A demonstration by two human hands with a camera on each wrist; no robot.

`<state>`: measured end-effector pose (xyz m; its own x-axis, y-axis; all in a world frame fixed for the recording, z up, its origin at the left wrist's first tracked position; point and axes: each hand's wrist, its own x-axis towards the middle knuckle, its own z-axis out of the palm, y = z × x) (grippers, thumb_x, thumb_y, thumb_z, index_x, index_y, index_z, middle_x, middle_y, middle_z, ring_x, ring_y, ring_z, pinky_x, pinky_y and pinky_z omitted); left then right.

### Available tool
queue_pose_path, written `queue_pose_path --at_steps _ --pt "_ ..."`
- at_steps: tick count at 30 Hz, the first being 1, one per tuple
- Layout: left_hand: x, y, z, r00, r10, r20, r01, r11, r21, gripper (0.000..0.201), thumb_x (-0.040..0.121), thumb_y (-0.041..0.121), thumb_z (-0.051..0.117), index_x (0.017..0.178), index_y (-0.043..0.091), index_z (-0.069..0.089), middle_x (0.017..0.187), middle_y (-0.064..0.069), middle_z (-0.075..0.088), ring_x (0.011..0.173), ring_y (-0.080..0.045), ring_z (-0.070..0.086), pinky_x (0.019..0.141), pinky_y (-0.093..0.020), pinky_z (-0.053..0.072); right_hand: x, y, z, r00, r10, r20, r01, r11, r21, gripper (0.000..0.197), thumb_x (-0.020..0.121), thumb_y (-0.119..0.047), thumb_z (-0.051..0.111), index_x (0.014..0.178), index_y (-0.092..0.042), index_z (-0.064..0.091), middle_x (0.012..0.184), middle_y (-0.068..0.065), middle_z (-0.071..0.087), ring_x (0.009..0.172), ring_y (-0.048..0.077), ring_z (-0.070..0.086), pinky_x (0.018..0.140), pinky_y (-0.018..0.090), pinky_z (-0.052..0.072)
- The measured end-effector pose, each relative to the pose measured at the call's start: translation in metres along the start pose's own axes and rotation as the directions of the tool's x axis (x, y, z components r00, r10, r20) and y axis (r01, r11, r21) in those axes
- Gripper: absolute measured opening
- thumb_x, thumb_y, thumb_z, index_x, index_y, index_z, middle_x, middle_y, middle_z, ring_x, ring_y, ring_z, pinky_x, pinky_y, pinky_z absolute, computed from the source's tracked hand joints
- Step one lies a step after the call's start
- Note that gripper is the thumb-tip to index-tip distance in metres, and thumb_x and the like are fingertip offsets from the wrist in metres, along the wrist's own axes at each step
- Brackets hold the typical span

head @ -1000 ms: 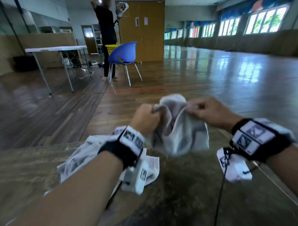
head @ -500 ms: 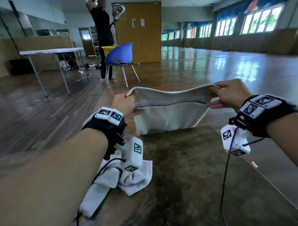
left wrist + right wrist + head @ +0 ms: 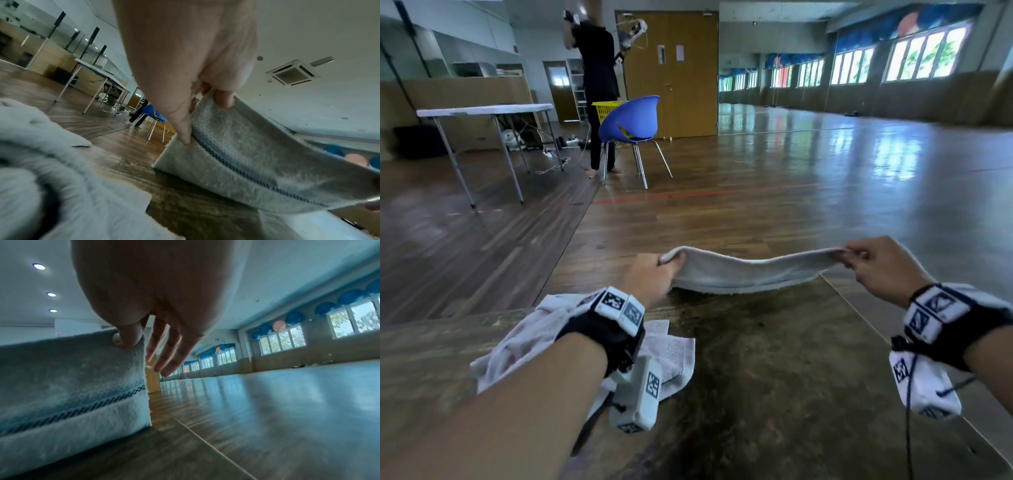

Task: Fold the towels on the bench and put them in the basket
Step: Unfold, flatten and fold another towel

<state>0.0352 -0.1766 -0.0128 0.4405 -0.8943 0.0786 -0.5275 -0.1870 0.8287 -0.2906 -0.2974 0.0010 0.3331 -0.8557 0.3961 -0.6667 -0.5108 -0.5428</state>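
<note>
The dark, worn wooden desk (image 3: 774, 377) is filling the near part of the head view, with its far edge running left to right just beyond the hands and the glossy plank floor lying past it. Stretched along that far edge is the pale grey terry towel with a dark stitched stripe (image 3: 750, 274): its long axis is running left to right, squarely across the person's front, its upper edge is sagging a little in the middle, and its lower edge is touching the desk. The left hand (image 3: 650, 277) is gripping the towel's left top corner, thumb over the cloth and fingers curled behind it, which the left wrist view confirms. The right hand (image 3: 876, 263) is pinching the right top corner between thumb and forefinger, while its other fingers are hanging spread and free in the right wrist view. Both hands are sitting about level and equally near the towel, one at each end. Judging from this, the next move is turning on that crosswise axis: the cloth is lying ready to be laid flat toward the person or to have one end brought over to the other. A crumpled whitish towel (image 3: 674, 353) is waiting on the desk under the left forearm. A yellow slatted basket (image 3: 604, 111) is standing well apart across the floor, behind a blue chair (image 3: 630, 120).
</note>
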Motion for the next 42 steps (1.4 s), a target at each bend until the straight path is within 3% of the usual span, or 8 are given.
queue_pose_path --at_steps 4,9,13,16,20,29,34,42 --pt "-0.029 0.003 -0.007 1.000 0.021 0.013 -0.021 1.000 0.004 0.045 0.095 0.045 0.060 0.087 0.001 0.070 0.078 -0.019 0.072 0.067 -0.027 0.065 0.063 -0.030 0.048 -0.047 -0.003 -0.018 0.991 -0.017 -0.136 0.023 0.999 0.045 0.015 0.095 -0.017 0.067 0.082 -0.019 0.076 0.060 0.003 0.061 0.054 0.005 0.051 0.057 0.024 0.041" --pt "-0.080 0.023 -0.028 0.998 0.059 0.016 -0.059 0.998 -0.037 0.054 0.096 0.041 0.060 0.045 0.025 0.050 0.040 0.013 0.032 0.033 -0.005 0.026 0.035 -0.014 0.019 -0.101 -0.030 -0.049 0.974 -0.066 -0.216 0.108 0.976 0.187 0.030 0.096 -0.014 0.064 0.078 -0.037 0.066 0.070 -0.019 0.068 0.071 -0.004 0.064 0.058 0.006 0.042" --pt "-0.121 0.029 -0.045 0.994 0.113 0.004 -0.112 0.988 -0.109 0.040 0.095 0.040 0.061 0.076 0.005 0.065 0.069 -0.006 0.046 0.063 -0.015 0.040 0.054 -0.027 0.030 -0.138 -0.046 -0.076 0.976 -0.104 -0.193 0.148 0.962 0.229 0.031 0.100 -0.016 0.057 0.076 -0.034 0.065 0.066 -0.015 0.063 0.060 -0.001 0.057 0.053 0.007 0.038" --pt "-0.147 0.036 -0.055 0.992 0.118 0.036 -0.112 0.985 -0.130 0.036 0.095 0.038 0.061 0.084 0.004 0.066 0.073 -0.009 0.050 0.069 -0.018 0.044 0.063 -0.032 0.035 -0.163 -0.057 -0.095 0.996 -0.049 -0.074 0.071 0.941 0.330 0.021 0.103 -0.024 0.054 0.085 -0.023 0.064 0.066 0.001 0.057 0.063 0.013 0.054 0.065 0.031 0.049" --pt "-0.183 0.045 -0.067 0.976 0.016 0.219 -0.025 0.999 0.040 0.035 0.095 0.036 0.062 0.076 0.008 0.066 0.065 -0.011 0.056 0.058 -0.020 0.053 0.052 -0.024 0.045 -0.197 -0.066 -0.119 0.996 -0.028 0.082 0.002 0.951 0.309 0.025 0.101 -0.027 0.054 0.080 -0.030 0.066 0.059 -0.009 0.059 0.052 0.001 0.052 0.051 0.018 0.044" --pt "-0.227 0.040 -0.078 0.655 -0.240 0.717 0.237 0.966 0.106 0.039 0.091 0.031 0.068 0.108 -0.004 0.068 0.104 -0.022 0.072 0.084 -0.029 0.068 0.068 -0.031 0.059 -0.247 -0.047 -0.130 0.777 0.182 0.603 -0.420 0.863 0.281 0.040 0.093 -0.053 0.059 0.110 -0.019 0.072 0.072 0.011 0.066 0.059 0.024 0.063 0.049 0.029 0.051" --pt "-0.194 0.020 -0.048 0.854 -0.146 0.500 0.036 0.974 0.224 0.031 0.091 0.037 0.068 0.095 0.006 0.071 0.084 -0.007 0.075 0.072 -0.017 0.069 0.069 -0.028 0.057 -0.228 -0.025 -0.097 0.874 0.266 0.405 -0.390 0.883 0.261 0.034 0.097 -0.036 0.062 0.101 -0.005 0.073 0.096 0.025 0.073 0.083 0.039 0.072 0.076 0.057 0.057" --pt "-0.087 0.001 0.012 0.988 0.012 0.153 -0.044 0.978 0.205 0.019 0.088 0.022 0.074 0.071 0.014 0.071 0.062 0.001 0.062 0.058 -0.014 0.053 0.055 -0.025 0.036 -0.125 0.019 -0.031 0.933 0.348 0.089 -0.351 0.936 0.014 0.030 0.094 -0.026 0.068 0.066 -0.016 0.064 0.063 0.000 0.063 0.068 0.023 0.059 0.061 0.035 0.041"
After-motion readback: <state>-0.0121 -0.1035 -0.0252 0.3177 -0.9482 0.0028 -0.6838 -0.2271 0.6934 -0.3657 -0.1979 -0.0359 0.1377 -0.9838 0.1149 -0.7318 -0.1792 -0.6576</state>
